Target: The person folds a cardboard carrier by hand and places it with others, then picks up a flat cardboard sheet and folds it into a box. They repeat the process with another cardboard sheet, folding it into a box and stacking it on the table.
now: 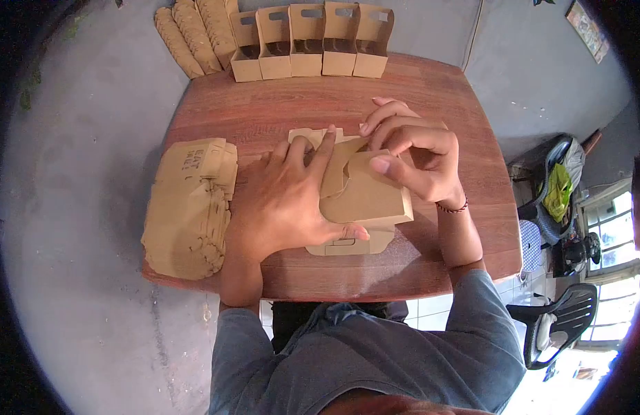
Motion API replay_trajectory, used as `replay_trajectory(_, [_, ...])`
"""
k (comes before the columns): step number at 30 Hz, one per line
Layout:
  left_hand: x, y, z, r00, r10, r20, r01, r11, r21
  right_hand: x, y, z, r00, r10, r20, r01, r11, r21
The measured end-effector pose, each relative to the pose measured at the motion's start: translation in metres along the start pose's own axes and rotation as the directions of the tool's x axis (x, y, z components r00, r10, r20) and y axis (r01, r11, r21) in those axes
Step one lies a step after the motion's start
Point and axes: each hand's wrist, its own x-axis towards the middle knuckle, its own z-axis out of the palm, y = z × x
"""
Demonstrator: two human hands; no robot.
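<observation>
- At the left of the bench [482,235], one stack of flat cardboard [178,207]; its sheets overlap too closely to count.
- Behind it, three cardboard columns [195,34], a fourth mostly hidden.
- Left hand [285,194]: spread open, palm down, covering part of the cardboard piece [372,197].
- Along the back, five carriers [306,62] in a row.
- Mid-bench, that single piece, partly folded.
- Right hand [420,152]: half-curled, thumb on the piece's flap; whether it pinches, I cannot tell.
- Far right, one black chair [572,311].
</observation>
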Motion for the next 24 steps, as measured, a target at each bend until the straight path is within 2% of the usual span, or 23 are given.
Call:
replay_trajectory(3, [0.0,0.003,-0.002,0.998,-0.038,0.054,0.038,0.999,-0.006,-0.001,-0.003,0.0,0.999,-0.032,0.005,0.031,0.997,0.073])
replay_trajectory(6, [0.001,0.002,0.0,1.0,0.005,0.023,-0.005,1.0,-0.009,-0.002,-0.003,0.0,0.998,0.042,0.037,-0.043,0.998,0.044])
replay_trajectory(8, [0.005,-0.001,0.005,1.0,0.028,-0.003,-0.028,0.999,-0.032,0.002,-0.008,0.003,0.96,0.278,-0.046,-0.282,0.951,-0.13])
replay_trajectory(9, [0.008,-0.003,0.008,0.998,0.05,-0.031,-0.051,0.997,-0.051,0.002,-0.007,0.002,0.959,0.279,-0.048,-0.283,0.95,-0.13])
replay_trajectory(11, [0.012,-0.006,0.013,0.998,0.047,-0.038,-0.05,0.996,-0.072,0.003,-0.003,-0.001,0.919,0.378,-0.109,-0.39,0.912,-0.126])
replay_trajectory(13, [0.015,-0.01,0.01,0.998,0.045,-0.044,-0.049,0.994,-0.095,0.001,0.003,-0.008,0.926,0.34,-0.163,-0.366,0.915,-0.171])
replay_trajectory(15, [0.016,-0.025,-0.001,0.993,0.001,-0.121,-0.04,0.947,-0.32,-0.003,0.008,-0.022,0.93,0.301,-0.211,-0.345,0.914,-0.214])
replay_trajectory(17, [0.017,-0.05,-0.003,0.987,-0.009,-0.16,-0.094,0.772,-0.628,-0.005,0.006,-0.044,0.946,0.29,-0.143,-0.322,0.888,-0.328])
replay_trajectory(19, [0.013,-0.066,0.0,0.968,-0.048,-0.246,-0.181,0.544,-0.819,-0.007,0.005,-0.055,0.938,0.314,-0.146,-0.343,0.9,-0.268])
replay_trajectory(21, [0.01,-0.069,0.009,0.907,-0.336,-0.252,-0.13,0.346,-0.929,-0.009,0.007,-0.063,0.939,0.329,-0.096,-0.341,0.926,-0.159])
replay_trajectory(22, [0.017,-0.075,0.018,0.906,-0.336,-0.258,-0.135,0.349,-0.927,-0.01,0.009,-0.07,0.958,0.274,0.088,-0.246,0.938,-0.243])
replay_trajectory(23, [0.028,-0.082,0.029,0.905,-0.345,-0.247,-0.197,0.175,-0.965,-0.011,0.015,-0.067,0.959,0.269,0.089,-0.241,0.939,-0.246])
replay_trajectory(24, [0.036,-0.084,0.037,0.907,-0.349,-0.235,-0.253,-0.007,-0.967,-0.013,0.025,-0.06,0.952,0.272,0.138,-0.26,0.961,-0.098])
